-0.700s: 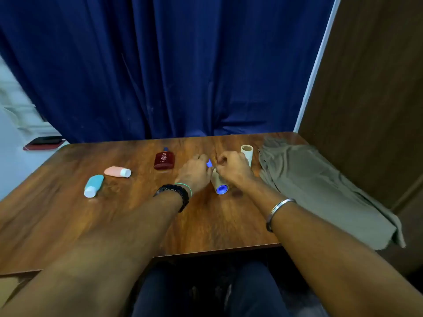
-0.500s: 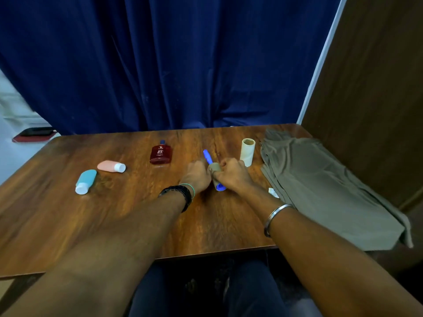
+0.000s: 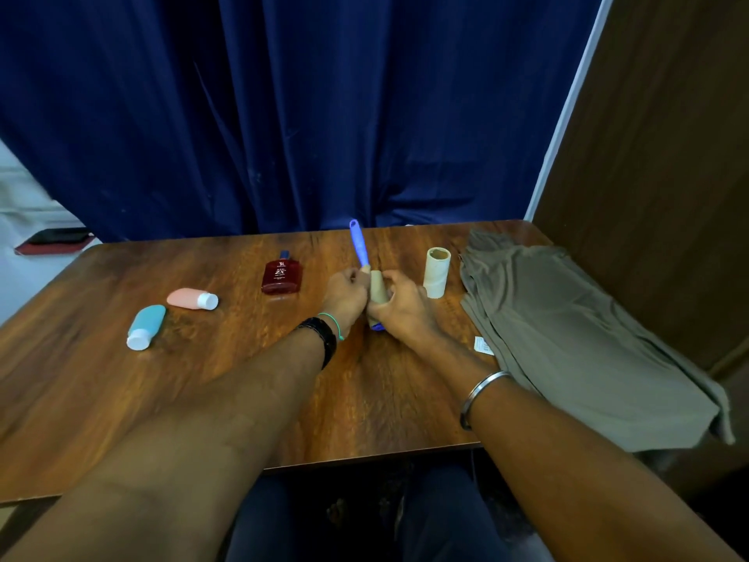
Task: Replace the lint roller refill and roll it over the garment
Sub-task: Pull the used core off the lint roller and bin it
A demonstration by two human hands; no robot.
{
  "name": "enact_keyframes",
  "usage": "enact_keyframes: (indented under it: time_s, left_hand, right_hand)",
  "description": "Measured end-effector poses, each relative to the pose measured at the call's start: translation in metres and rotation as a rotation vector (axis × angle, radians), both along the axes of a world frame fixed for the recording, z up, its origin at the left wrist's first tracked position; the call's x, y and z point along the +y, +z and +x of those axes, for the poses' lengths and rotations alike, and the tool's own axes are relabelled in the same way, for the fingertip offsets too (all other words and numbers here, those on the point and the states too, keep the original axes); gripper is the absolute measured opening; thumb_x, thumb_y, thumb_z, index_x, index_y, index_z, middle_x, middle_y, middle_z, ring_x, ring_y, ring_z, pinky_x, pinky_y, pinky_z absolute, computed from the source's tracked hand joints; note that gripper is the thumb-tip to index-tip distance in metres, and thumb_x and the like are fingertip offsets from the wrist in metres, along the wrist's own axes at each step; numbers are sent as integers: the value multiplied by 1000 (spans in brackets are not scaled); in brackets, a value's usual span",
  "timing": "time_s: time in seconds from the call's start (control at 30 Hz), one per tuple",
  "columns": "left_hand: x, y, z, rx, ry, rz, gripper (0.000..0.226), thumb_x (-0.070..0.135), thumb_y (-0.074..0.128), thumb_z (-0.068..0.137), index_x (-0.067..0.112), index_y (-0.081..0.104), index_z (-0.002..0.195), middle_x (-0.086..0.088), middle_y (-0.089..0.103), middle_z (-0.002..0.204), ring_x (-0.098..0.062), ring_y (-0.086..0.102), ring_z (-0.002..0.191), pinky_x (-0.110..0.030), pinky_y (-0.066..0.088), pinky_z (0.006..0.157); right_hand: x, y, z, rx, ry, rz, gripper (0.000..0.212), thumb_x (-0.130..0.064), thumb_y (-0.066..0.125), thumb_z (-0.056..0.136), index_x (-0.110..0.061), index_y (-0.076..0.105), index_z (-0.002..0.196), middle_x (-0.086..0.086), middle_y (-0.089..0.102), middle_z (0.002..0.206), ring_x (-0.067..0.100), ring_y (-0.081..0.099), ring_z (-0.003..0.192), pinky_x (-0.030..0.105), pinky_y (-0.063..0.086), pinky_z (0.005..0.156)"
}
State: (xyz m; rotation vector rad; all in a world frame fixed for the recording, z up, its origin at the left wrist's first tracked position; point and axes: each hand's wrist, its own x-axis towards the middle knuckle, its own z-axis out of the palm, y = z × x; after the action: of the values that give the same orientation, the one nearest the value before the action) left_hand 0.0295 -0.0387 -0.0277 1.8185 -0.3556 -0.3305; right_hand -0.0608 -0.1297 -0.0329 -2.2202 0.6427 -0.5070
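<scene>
The lint roller has a blue handle [image 3: 358, 244] that points up and away from me at the table's middle. My left hand [image 3: 347, 297] grips the base of that handle. A beige cardboard roll [image 3: 378, 289] sits on the roller's head, and my right hand [image 3: 399, 308] is closed around it. A bit of blue end cap [image 3: 377, 326] shows below my right fingers. A second beige roll [image 3: 437, 272] stands upright just right of my hands. The olive-brown garment [image 3: 567, 330] lies folded flat along the table's right side.
A dark red perfume bottle [image 3: 282, 275] lies left of my hands. Farther left lie a pink tube [image 3: 191, 298] and a teal tube [image 3: 145, 326]. A small white tag [image 3: 483, 345] sits by the garment. Blue curtain hangs behind the wooden table [image 3: 202, 379]; a brown panel stands at the right.
The roller has been tilted up: its blue handle, almost hidden between my hands before, now sticks out above them. Both hands keep their grip.
</scene>
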Motion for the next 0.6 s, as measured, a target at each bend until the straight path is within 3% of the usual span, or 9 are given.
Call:
enact_keyframes:
  time_s: [0.07,0.13,0.23,0.37,0.6]
  left_hand:
    - [-1,10,0,75,12,-90,34,39,58,108,12,72,94,1,69,78,-13,61,71,-26,51,64]
    - [-1,19,2,109,17,-154,32,35,62,107,8,75,98,0,68,79,-11,58,68,-21,48,60]
    - [0,25,5,156,11,-227,22,29,68,102,10,77,95,-7,71,85,-18,62,77,-30,52,71]
    - [2,26,5,213,30,-282,25,31,72,101,18,74,80,-8,72,85,-21,63,80,-34,53,75]
    - [2,35,8,202,22,-297,24,28,73,101,10,75,86,-12,73,88,-23,66,81,-36,58,77]
  right_hand:
    - [4,5,-2,-46,24,22,74,-29,84,81,-21,58,149,-5,73,111,9,66,93,13,43,64]
    - [7,8,-3,-89,36,46,73,-22,86,78,-19,58,146,-12,68,100,4,64,85,18,54,69]
    - [10,11,-5,-129,48,48,70,-18,87,75,-20,60,139,-13,61,89,5,62,78,37,61,76]
    - [13,13,-9,-153,73,56,68,-17,87,75,-22,59,137,-11,58,89,5,58,77,28,54,69]
    - [16,6,-17,-187,61,125,76,-31,85,70,-26,59,142,-2,63,106,16,68,91,44,67,80]
